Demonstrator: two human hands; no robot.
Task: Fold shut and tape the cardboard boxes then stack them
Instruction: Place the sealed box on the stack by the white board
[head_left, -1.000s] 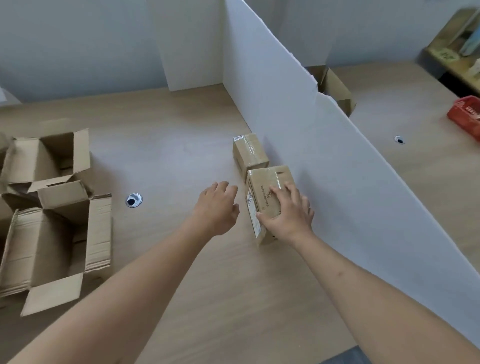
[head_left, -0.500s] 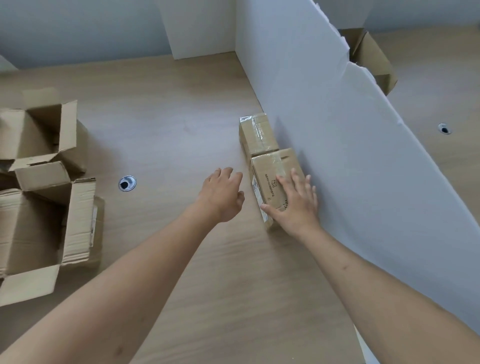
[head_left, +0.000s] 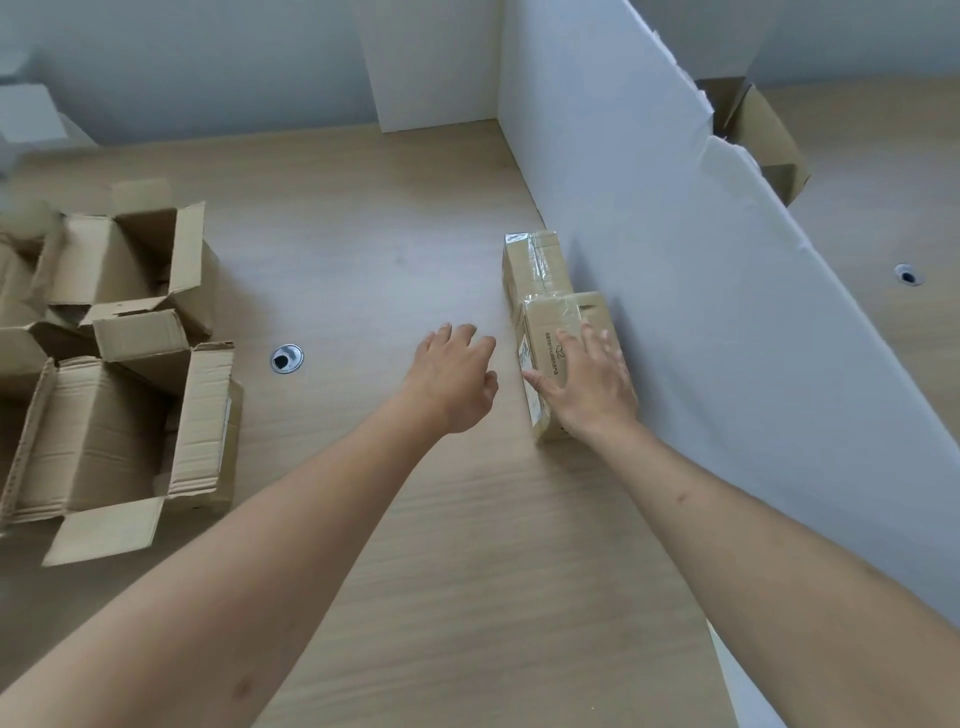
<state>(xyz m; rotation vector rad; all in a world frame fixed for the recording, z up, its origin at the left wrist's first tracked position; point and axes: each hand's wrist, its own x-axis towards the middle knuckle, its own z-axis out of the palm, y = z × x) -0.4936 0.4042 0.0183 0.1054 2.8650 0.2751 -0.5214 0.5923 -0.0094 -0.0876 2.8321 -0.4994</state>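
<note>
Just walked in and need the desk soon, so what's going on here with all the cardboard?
A person is boxing up at a light wooden table. Their right hand lies flat on a small taped brown cardboard box beside a white partition board, with a second taped box just behind it. The left hand hovers open nearby, holding nothing. Two open untaped cardboard boxes wait at the left.
</note>
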